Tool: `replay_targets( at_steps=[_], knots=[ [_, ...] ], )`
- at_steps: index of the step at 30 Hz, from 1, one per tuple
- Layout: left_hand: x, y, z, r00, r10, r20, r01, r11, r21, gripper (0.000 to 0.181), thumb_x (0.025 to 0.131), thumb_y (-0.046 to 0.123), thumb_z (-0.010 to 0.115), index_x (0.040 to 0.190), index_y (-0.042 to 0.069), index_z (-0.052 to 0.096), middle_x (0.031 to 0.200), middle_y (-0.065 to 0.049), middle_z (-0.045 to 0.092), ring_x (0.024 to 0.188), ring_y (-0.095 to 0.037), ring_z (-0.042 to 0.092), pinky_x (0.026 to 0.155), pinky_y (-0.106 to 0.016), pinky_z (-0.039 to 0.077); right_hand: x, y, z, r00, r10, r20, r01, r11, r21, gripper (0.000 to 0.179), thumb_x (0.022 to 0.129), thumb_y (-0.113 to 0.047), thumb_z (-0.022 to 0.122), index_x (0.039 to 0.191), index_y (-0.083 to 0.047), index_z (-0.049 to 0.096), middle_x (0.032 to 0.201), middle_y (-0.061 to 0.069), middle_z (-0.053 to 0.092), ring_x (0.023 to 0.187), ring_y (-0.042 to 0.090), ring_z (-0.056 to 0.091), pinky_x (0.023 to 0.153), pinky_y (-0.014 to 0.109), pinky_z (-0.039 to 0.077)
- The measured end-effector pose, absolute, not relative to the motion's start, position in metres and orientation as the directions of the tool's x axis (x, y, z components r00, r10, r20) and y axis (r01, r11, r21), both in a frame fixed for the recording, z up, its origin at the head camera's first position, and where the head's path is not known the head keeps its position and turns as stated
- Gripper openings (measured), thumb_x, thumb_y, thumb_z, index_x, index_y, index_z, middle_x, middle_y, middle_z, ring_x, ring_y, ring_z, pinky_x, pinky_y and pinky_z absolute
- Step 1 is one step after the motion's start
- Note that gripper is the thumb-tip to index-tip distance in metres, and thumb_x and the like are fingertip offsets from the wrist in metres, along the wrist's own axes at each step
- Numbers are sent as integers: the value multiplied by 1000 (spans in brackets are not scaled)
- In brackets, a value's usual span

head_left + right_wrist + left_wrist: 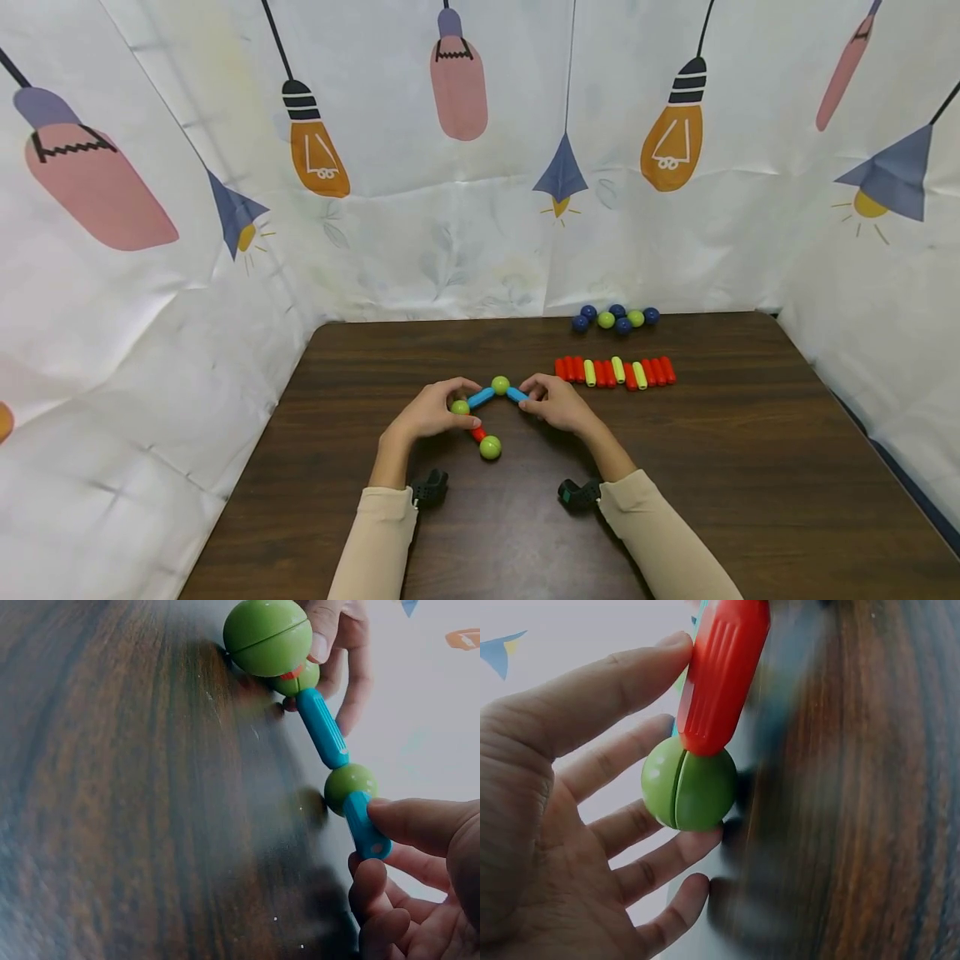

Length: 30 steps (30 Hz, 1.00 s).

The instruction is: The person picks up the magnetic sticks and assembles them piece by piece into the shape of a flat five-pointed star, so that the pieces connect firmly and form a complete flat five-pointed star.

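Observation:
A chain of rods and balls lies on the table in front of me. My left hand (435, 410) holds its left corner, the fingers round a green ball (690, 784) and the thumb against a red rod (724, 671). That rod ends in another green ball (491, 447) nearer me. From the held ball a blue rod (482, 397) runs to a green ball (500, 385) at the top. My right hand (558, 403) pinches a second blue rod (366, 825) between thumb and fingers; it meets the top ball.
Red and yellow-green rods (606, 372) lie in a row at the back right. Behind them sit several dark blue balls (623, 326) and two green balls (636, 318). The brown wooden table (712, 483) ends against a white cloth (480, 250) printed with lamps.

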State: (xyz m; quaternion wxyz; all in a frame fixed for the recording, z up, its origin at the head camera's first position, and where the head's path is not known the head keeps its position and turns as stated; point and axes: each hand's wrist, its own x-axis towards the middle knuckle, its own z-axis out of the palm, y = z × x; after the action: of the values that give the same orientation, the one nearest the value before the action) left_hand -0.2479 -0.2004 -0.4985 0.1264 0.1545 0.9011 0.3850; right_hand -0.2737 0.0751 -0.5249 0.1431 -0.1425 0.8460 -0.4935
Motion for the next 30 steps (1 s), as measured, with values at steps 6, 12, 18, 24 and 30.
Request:
replay_targets(
  at_steps=[6, 12, 18, 24, 30],
  knots=[
    [-248, -200, -498, -913, 399, -90, 206, 638, 742, 48, 87, 28, 82, 132, 23, 66, 100, -3, 67, 77, -19, 57, 68, -33, 48, -274, 76, -523, -914, -391, -104, -102, 470, -877, 24, 95, -15, 73, 117, -7, 69, 88, 6, 66, 67, 17, 59, 61, 30, 50],
    [-248, -202, -499, -909, 407, -89, 204, 621, 757, 45, 90, 24, 80, 133, 25, 68, 108, -4, 69, 80, -21, 57, 69, -31, 48, -273, 80, -520, -903, -416, -108, -105, 459, -882, 24, 96, -15, 70, 119, -7, 68, 91, 6, 66, 70, 18, 60, 62, 30, 51],
    [-248, -204, -499, -906, 409, -106, 190, 618, 763, 34, 92, 21, 78, 126, 24, 75, 115, -3, 71, 85, -19, 53, 71, -29, 44, -274, 90, -512, -884, -456, -101, -126, 442, -888, 29, 99, -20, 67, 124, -5, 65, 94, 7, 65, 73, 23, 62, 66, 33, 52],
    [-248, -208, -500, -893, 434, -117, 201, 617, 761, 36, 90, 27, 80, 126, 25, 74, 119, -1, 69, 87, -20, 50, 73, -29, 43, -279, 109, -499, -871, -489, -43, -183, 405, -896, 40, 102, -25, 64, 132, 1, 60, 101, 11, 65, 80, 35, 66, 75, 42, 56],
    [-247, -214, -499, -859, 489, -150, 207, 600, 773, 53, 85, 29, 85, 135, 27, 68, 138, -2, 62, 110, -22, 52, 91, -39, 46, -286, 139, -487, -917, -397, -34, -132, 382, -915, 39, 102, -28, 64, 133, -4, 60, 106, 13, 62, 85, 41, 63, 68, 34, 51]
  ],
)
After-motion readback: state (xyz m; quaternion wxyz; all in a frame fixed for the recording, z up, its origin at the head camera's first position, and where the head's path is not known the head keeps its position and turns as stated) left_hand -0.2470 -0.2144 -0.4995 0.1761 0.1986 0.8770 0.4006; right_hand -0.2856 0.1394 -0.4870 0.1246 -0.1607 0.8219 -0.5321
